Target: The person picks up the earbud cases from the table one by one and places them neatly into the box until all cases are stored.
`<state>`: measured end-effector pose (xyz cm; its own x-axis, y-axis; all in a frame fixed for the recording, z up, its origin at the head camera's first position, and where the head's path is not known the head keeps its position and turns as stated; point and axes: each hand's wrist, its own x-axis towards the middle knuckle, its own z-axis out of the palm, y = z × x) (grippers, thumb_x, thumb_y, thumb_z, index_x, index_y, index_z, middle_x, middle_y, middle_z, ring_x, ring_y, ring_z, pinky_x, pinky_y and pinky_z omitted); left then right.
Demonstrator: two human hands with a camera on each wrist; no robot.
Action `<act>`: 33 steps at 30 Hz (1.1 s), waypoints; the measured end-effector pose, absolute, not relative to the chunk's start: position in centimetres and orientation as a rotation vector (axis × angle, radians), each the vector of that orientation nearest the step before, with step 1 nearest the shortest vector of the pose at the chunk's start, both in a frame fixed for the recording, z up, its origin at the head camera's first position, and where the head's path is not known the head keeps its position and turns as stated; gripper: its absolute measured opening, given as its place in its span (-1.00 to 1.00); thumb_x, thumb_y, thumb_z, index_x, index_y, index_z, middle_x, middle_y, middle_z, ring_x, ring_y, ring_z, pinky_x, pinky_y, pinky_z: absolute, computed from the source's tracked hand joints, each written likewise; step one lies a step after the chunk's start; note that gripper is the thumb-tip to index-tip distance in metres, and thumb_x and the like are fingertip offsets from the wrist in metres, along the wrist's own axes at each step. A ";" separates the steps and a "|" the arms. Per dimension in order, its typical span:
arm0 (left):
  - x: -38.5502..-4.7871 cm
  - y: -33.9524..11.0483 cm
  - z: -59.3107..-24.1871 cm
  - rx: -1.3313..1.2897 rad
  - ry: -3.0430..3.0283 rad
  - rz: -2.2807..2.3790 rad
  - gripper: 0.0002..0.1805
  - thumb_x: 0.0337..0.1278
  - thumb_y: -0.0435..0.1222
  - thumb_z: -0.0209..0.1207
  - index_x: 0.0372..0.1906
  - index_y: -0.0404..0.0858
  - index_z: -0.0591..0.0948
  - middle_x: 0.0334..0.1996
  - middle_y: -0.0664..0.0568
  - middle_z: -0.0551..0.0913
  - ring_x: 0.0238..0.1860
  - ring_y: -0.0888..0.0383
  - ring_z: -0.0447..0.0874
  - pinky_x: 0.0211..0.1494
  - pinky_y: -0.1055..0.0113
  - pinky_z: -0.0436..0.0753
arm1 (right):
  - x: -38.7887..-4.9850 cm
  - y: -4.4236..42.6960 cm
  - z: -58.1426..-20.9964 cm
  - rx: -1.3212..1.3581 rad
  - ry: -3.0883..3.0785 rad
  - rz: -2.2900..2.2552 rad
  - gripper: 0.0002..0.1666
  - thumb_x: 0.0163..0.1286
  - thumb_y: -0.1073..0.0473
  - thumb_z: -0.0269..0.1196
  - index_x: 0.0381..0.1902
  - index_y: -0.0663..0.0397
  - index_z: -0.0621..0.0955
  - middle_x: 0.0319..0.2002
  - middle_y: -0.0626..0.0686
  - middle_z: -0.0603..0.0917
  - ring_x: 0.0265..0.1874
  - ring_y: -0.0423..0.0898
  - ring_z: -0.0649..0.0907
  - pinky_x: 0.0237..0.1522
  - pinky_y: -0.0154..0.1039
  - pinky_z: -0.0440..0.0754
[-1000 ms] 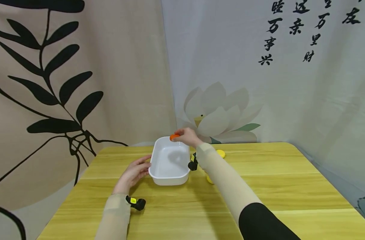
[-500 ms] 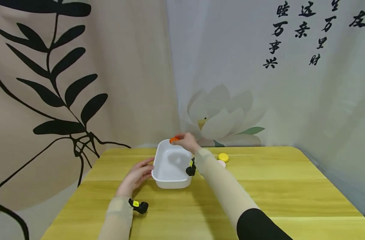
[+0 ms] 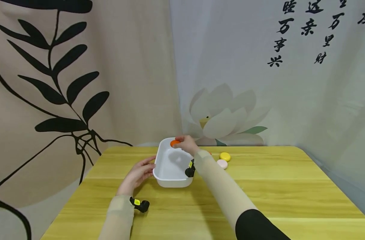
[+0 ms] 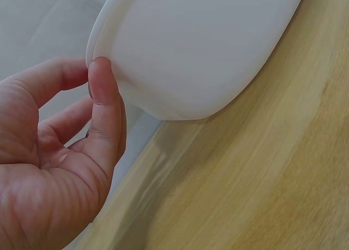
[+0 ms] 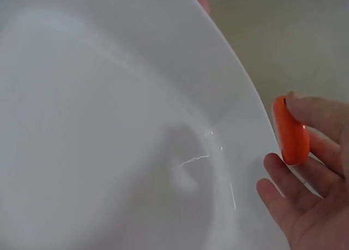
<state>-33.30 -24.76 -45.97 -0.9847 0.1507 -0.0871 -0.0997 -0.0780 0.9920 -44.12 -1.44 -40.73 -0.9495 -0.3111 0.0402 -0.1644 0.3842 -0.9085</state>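
A white rounded rectangular basin [image 3: 172,166] stands on the wooden table in the head view. My left hand [image 3: 139,174] holds its left side; in the left wrist view, digits touch the basin's rim and outer wall. At the basin's far end, my right hand [image 3: 186,145] pinches an orange round disc [image 3: 175,143] between thumb and fingers. The right wrist view shows this orange disc [image 5: 292,131] almost edge-on, close beside the rim. No loose piece shows inside the visible part of the basin.
A yellow disc [image 3: 225,156] and a pale pink disc [image 3: 222,163] lie on the table [image 3: 275,186] to the right, partly next to my right sleeve. A reddish bit [image 3: 210,153] peeks out behind that sleeve. A printed curtain [image 3: 140,66] hangs behind the table's far edge.
The head view has shifted slightly. My right hand has lowered a little at the far rim, with the orange disc in its fingers. The pink disc has come into sight. My left hand stays on the basin.
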 end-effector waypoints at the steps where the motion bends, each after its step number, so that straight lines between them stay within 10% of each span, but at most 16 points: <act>1: -33.3 -24.7 -46.0 0.061 2.007 2.188 -0.38 0.33 -0.41 0.11 0.44 -0.38 0.23 -0.17 -0.08 0.63 -0.31 0.18 0.63 -0.20 0.39 0.64 | -44.1 -1.4 -40.8 -0.431 2.508 -1.608 -0.44 0.16 0.21 0.43 0.13 0.23 0.60 0.06 0.16 0.64 -0.09 0.01 0.59 -0.03 -0.17 0.58; 33: -33.3 -24.6 -46.0 0.075 2.005 2.192 -0.38 0.33 -0.41 0.11 0.43 -0.40 0.23 -0.08 -0.22 0.60 -0.28 0.12 0.63 -0.18 0.39 0.65 | -44.3 -1.0 -41.0 -0.430 2.461 -1.585 -0.54 0.30 0.06 0.33 0.10 0.18 0.62 -0.02 0.08 0.67 -0.02 0.07 0.62 0.08 -0.12 0.55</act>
